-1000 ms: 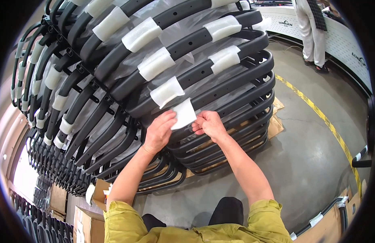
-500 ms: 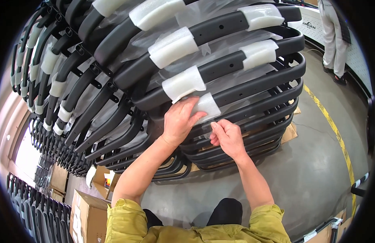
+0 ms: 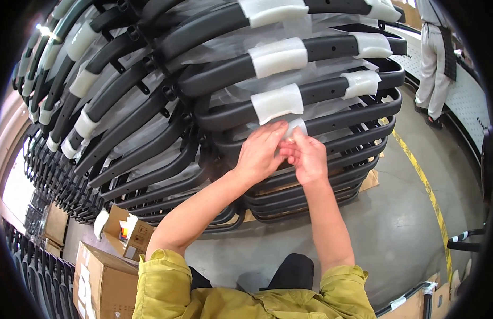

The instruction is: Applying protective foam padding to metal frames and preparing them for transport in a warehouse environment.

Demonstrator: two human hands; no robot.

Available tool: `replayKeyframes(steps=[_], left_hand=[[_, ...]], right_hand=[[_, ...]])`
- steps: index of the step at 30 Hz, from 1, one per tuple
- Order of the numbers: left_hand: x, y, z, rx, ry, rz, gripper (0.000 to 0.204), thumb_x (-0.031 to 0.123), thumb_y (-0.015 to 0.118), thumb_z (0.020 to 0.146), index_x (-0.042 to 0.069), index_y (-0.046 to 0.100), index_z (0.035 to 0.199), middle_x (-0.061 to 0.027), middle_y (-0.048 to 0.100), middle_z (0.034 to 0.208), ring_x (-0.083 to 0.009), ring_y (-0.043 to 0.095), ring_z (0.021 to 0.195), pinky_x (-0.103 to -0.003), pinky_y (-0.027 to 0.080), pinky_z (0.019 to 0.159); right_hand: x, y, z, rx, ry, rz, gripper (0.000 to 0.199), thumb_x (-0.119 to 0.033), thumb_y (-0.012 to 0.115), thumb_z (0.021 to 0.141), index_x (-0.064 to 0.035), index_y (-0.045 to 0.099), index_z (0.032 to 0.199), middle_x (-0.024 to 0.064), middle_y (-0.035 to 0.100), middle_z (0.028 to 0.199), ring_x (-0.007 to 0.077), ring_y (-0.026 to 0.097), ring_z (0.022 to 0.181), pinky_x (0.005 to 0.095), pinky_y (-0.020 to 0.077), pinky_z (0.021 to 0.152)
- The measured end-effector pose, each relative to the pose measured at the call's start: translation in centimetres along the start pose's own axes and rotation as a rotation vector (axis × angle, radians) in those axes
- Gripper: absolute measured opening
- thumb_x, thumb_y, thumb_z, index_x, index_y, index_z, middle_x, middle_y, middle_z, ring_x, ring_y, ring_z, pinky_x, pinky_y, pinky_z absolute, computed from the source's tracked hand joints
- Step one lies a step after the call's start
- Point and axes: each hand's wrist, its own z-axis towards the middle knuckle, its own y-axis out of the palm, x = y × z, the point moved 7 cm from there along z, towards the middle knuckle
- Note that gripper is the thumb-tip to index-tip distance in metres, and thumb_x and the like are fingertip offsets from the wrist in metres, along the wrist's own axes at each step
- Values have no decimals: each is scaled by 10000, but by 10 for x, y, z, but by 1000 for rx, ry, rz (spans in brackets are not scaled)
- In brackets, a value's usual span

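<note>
Black curved metal tube frames [image 3: 331, 121] are stacked in front of me, with white foam wraps around several bars. My left hand [image 3: 261, 153] lies over one bar, its fingers pressed on a small foam wrap [image 3: 296, 127] that is mostly covered. Close beside it, my right hand [image 3: 309, 159] has its fingers curled in at the same wrap's near edge, thumb on the foam. The fingertips of both hands nearly meet. Just above, another foam wrap [image 3: 277, 103] sits around the neighbouring bar.
More black frames [image 3: 134, 159] stand stacked at the left. Open cardboard boxes [image 3: 105, 282] are at lower left. Yellow floor tape [image 3: 422, 181] runs along the right. A person in light trousers [image 3: 433, 69] stands at the far right, beside a pale perforated panel [image 3: 464, 90].
The view has shifted, so the stack sits differently in it. My right hand has moved up against the foam wrap and my left hand. My left hand stays on the wrap, covering more of it.
</note>
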Motion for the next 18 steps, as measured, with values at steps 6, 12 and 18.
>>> replayKeyframes(steps=[6,12,18], left_hand=[[-11,4,11,163,-135,-133,209,113,580,723,58,593,923,-129,606,908,-273,578,847,-344,473,714],[-41,-8,-3,252,-322,-104,133,221,510,739,117,592,739,-139,587,660,-296,589,626,-403,468,531],[-27,22,16,202,-432,-228,114,212,528,673,116,588,664,-111,596,683,-305,577,638,-402,459,572]], right_hand=[[-48,-22,-33,-21,-461,-292,281,-202,449,880,48,555,952,138,601,858,181,599,753,256,481,666],[-22,68,-64,-124,-1408,-1563,262,7,474,761,-18,544,1013,134,546,1034,295,512,978,368,421,824],[-12,36,27,-43,-946,-2474,232,-31,383,808,-26,520,995,101,542,986,219,503,933,323,398,827]])
